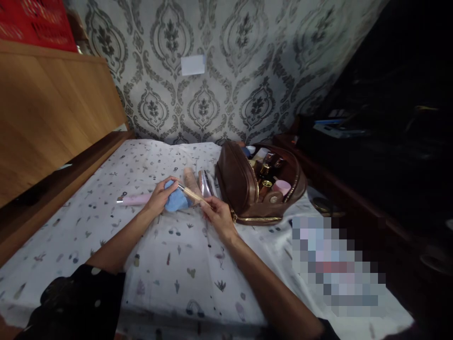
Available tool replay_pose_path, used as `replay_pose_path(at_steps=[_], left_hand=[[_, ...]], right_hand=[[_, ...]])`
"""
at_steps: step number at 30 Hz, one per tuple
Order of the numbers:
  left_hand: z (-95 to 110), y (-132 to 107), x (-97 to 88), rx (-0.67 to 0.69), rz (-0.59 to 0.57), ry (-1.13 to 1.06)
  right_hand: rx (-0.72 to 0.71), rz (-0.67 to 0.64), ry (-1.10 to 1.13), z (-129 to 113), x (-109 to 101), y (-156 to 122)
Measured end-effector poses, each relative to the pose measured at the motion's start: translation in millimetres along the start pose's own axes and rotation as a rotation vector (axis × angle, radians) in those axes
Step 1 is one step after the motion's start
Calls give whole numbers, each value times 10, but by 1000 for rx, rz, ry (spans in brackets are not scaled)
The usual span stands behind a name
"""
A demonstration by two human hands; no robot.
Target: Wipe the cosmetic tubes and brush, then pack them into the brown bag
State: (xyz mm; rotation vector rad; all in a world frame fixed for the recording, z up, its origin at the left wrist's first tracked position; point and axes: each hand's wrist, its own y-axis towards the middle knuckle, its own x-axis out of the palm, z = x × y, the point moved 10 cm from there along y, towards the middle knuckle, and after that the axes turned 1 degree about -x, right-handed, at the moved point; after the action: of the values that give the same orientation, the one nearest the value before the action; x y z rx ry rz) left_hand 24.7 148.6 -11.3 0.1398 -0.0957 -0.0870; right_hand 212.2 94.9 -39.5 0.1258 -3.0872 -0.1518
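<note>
My left hand (161, 194) has its fingers closed on a bunched blue cloth (176, 198), which lies against a slim beige cosmetic stick (193, 194) with a silver section. That stick's lower right end is pinched by the fingers of my right hand (220, 216). Whether it is a brush or a tube I cannot make out. Just behind my hands lie a beige tube (190, 177) and a shiny silver tube (205, 183). A pale pink tube (134, 199) with a silver end rests left of my left hand.
An open brown makeup bag (235, 177) with several bottles and a pink jar (282, 187) stands to the right. A wooden cabinet (53, 113) rises on the left, a patterned wall (219, 94) behind. A blurred-out item (332, 264) lies at right on the printed sheet (170, 274).
</note>
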Motion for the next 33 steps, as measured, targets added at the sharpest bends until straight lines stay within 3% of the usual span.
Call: replay_pose_path(at_steps=[11, 16, 18, 22, 24, 26, 30, 33], left_hand=[[27, -10, -18, 30, 5, 48], [45, -67, 15, -18, 80, -81], [30, -126, 118, -48, 71, -171], [-104, -288, 492, -206, -88, -261], [-128, -339, 573, -249, -116, -255], [-98, -336, 536, -253, -85, -247], [49, -254, 253, -181, 77, -238], [87, -222, 137, -149, 132, -192]], right_hand=[[137, -85, 127, 94, 120, -58], [143, -127, 200, 49, 193, -93], [169, -143, 229, 60, 224, -114], [234, -185, 278, 101, 282, -152], [243, -205, 299, 102, 304, -156], [245, -223, 317, 98, 324, -153], [257, -240, 330, 111, 352, -157], [259, -255, 307, 124, 377, -170]])
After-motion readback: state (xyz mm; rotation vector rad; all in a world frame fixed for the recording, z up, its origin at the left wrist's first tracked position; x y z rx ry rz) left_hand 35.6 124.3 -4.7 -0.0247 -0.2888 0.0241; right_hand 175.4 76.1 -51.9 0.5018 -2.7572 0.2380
